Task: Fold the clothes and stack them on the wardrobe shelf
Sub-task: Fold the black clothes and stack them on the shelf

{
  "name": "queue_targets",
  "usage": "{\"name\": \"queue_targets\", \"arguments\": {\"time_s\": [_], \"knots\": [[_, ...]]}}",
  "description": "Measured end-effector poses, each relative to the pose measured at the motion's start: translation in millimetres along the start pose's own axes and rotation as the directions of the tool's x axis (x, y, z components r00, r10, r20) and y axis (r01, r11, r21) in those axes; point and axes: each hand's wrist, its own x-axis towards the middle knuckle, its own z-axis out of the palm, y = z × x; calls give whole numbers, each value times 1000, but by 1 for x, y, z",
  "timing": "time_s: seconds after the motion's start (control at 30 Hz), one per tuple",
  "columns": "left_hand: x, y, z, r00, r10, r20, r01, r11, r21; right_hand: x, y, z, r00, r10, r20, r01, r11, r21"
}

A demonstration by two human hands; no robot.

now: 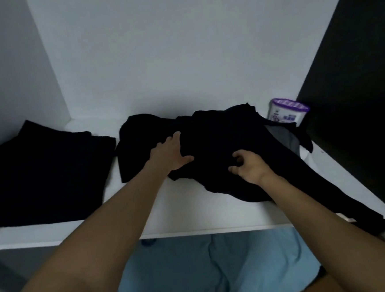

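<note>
Forearms: both are stretched forward from the bottom of the view, above pale blue cloth [197,272] seen below the shelf's front edge.
Left hand [170,153]: laid flat on the garment's left half, fingers straight and spread.
Right hand [248,166]: fingers are curled; a fold of cloth appears to be pinched between thumb and fingertips.
Garment [209,140]: black, rumpled, not yet folded; it is spread mid-shelf, with one long part trailed over the front edge at the right and a grey patch shown near its right side.
Pile [44,176]: folded black clothes, set at the left just beside the garment.
Handling: the garment is judged soft, light and limp, so no shape will be kept unaided. It is best taken at hems or corners, and the trailing part should be gathered first, lest it be dragged off.
Shelf [192,215]: white and smooth; cloth is likely slid across it easily.
Tub [287,113]: white, purple-lidded, placed in the back right corner.
Room: white wardrobe walls, a dark panel [355,87] at right; folds are hard to read in the dim light.
</note>
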Motion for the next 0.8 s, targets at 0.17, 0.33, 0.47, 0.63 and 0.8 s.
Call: {"name": "queue_targets", "arguments": {"time_s": [0.17, 0.33, 0.47, 0.63, 0.8], "knots": [[16, 30, 12, 990, 1, -143, 8, 998, 62, -1, 16, -4, 972, -223, 71, 227, 972, -52], [10, 46, 25, 967, -103, -234, 114, 993, 34, 22, 35, -43, 844, -317, -433, 276, 948, -155], [-5, 45, 24, 892, -154, -425, 98, 984, -150, 61, 55, -70, 969, -47, -241, 62, 997, 54], [-28, 51, -1, 831, -109, -545, -142, 907, -397, 85, 59, -72, 957, -122, -263, 128, 992, 6], [-68, 66, -31, 884, -50, -465, -261, 772, -579, 73, 49, -75, 893, -91, -441, 210, 950, 230]]}}
